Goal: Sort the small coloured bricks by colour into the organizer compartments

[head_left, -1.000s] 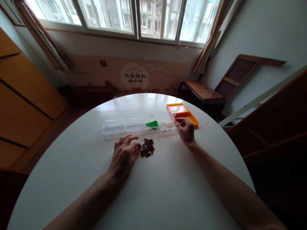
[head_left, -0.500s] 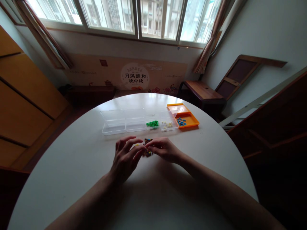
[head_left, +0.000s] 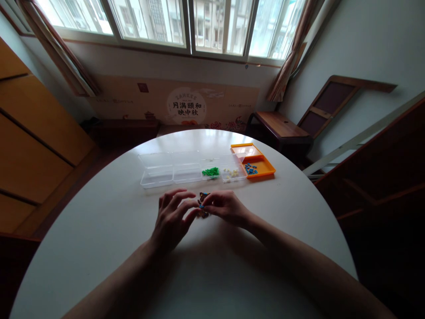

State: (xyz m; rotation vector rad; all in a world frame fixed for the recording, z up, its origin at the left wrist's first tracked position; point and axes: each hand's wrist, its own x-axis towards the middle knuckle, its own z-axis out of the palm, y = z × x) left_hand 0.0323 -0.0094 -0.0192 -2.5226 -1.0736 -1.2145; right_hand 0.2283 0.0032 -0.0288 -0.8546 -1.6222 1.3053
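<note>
Over a small mixed pile of dark brown and other small pieces [head_left: 203,215] on the white table, my two hands almost meet. A small blue piece [head_left: 201,206] is pinched at the thumb and fingertips of my right hand [head_left: 227,207]. My left hand [head_left: 172,217] is curved at the pile's left side with its fingers apart. Its thumb and index tips come right up to the blue piece; whether they touch it I cannot tell. Part of the pile is hidden by my fingers.
Behind my hands lies a clear compartment box [head_left: 156,179], lid up, with green pieces [head_left: 210,172] and cream pieces [head_left: 230,173] in separate compartments. To its right, an open orange box [head_left: 265,167] holds several blue pieces [head_left: 250,169]. The round table [head_left: 99,230] carries everything.
A blue piece now shows between my fingertips, where none was visible before. The tips of my left thumb and index have parted slightly. The boxes have stayed in place.
</note>
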